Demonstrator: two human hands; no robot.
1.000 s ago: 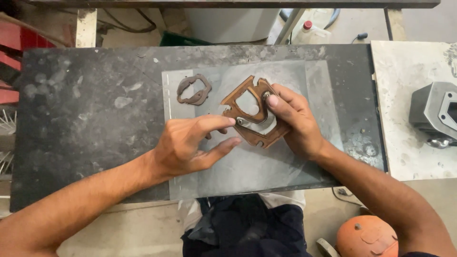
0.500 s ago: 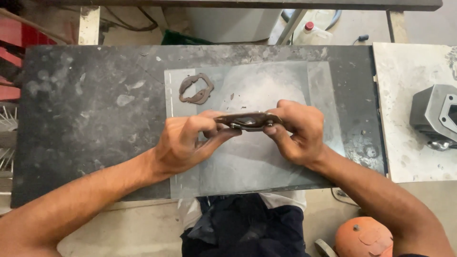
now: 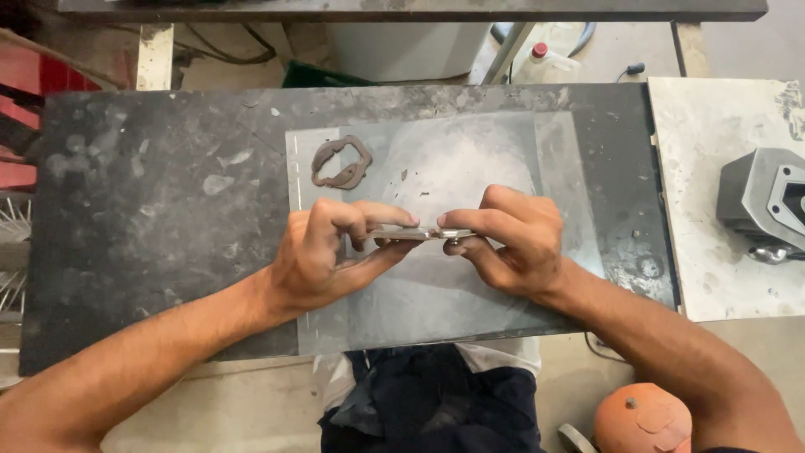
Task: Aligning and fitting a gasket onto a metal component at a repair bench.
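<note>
Both hands hold a thin flat brown gasket (image 3: 423,234) edge-on above a grey sheet (image 3: 470,302) lying on the dark stone bench (image 3: 168,226). My left hand (image 3: 331,252) pinches its left end between thumb and fingers. Gripping the right end is my right hand (image 3: 511,239). A smaller brown gasket (image 3: 341,163) lies flat on the sheet's far left corner, apart from both hands.
A grey metal engine part (image 3: 767,201) rests on a pale slab (image 3: 713,277) to the right of the bench. An orange rounded object (image 3: 641,419) sits on the floor at the lower right. A white bottle with a red cap (image 3: 537,57) stands beyond the bench.
The large gasket lay flat on the sheet under my hands a second ago. It has been lifted and turned, and is now seen edge-on between both hands.
</note>
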